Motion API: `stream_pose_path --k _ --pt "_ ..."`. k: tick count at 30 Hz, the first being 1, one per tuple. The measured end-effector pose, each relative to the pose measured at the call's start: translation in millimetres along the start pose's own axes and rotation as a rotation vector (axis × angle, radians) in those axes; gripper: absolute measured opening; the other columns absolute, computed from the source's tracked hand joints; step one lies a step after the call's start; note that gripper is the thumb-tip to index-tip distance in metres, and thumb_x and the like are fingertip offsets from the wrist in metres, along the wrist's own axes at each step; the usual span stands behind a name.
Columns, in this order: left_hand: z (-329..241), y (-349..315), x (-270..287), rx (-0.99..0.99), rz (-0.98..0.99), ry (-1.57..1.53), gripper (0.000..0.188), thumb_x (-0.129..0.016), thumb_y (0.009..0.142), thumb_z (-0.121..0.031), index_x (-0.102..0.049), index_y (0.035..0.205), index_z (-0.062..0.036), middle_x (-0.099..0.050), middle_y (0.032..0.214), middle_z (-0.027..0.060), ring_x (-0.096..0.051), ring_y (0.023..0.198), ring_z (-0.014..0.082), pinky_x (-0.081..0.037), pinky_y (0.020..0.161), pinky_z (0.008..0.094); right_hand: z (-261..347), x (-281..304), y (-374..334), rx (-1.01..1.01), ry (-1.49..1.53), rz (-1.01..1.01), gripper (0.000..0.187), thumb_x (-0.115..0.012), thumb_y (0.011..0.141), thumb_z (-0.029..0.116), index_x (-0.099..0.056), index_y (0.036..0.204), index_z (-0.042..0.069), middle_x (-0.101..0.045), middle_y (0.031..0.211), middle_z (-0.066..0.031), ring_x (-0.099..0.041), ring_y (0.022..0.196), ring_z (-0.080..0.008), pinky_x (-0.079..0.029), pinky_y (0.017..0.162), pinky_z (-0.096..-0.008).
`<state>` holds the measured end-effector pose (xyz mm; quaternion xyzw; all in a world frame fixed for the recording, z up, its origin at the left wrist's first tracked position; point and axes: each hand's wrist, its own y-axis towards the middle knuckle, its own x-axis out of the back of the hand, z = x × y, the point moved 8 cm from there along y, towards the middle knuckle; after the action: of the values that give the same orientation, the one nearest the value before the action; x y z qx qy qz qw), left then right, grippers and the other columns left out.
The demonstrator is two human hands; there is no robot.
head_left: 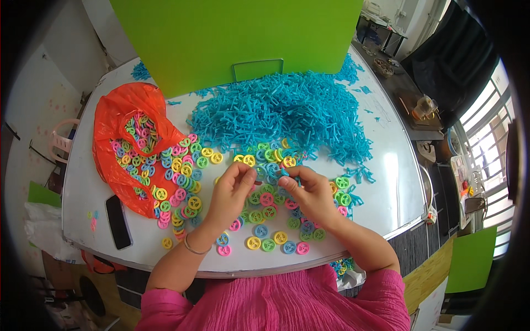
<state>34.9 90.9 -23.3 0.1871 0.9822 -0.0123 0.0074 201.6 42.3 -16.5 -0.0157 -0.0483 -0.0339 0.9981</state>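
Observation:
Above the middle of the white table, my left hand point(234, 190) and my right hand point(312, 193) face each other a short way apart. Between the thumb and fingers of my right hand is a small blue plastic piece point(282, 173). My left thumb and forefinger are pinched together; whatever they hold is too small to make out. Beneath and around both hands lie small spoked plastic wheels point(261, 230) in pink, yellow, green and blue. Beyond them rises a big heap of blue forked plastic pieces point(281, 113), its near edge mixing with the wheels.
At the left an orange-red plastic bag point(113, 118) lies open, wheels spilling from it. A dark phone point(118, 222) rests near the table's point(381, 201) left front edge. A large green board point(232, 38) with a wire handle point(257, 67) stands behind the heap.

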Motion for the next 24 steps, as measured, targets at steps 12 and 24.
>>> stream_pose_path --k 12,24 --pt "-16 -19 -20 -0.192 -0.011 0.0 0.011 -0.048 0.101 -0.016 -0.049 0.097 -0.005 -0.055 0.071 0.0 -0.05 0.058 0.0051 -0.04 0.052 0.0208 17 -15 -12 0.299 -0.099 -0.044 0.018 -0.065 0.092 0.018 -0.066 0.094 0.0 -0.055 0.069 -0.001 -0.046 0.062 -0.0088 -0.036 0.055 -0.0251" --pt "-31 -34 -17 -0.475 -0.074 0.122 0.009 -0.043 0.102 -0.015 -0.045 0.1 -0.0062 -0.058 0.082 0.0038 -0.05 0.056 0.0053 -0.04 0.048 0.0185 56 -22 -30 0.562 -0.366 -0.055 0.015 -0.07 0.082 0.006 -0.068 0.097 0.001 -0.054 0.068 -0.0094 -0.053 0.058 -0.021 -0.041 0.049 -0.0323"
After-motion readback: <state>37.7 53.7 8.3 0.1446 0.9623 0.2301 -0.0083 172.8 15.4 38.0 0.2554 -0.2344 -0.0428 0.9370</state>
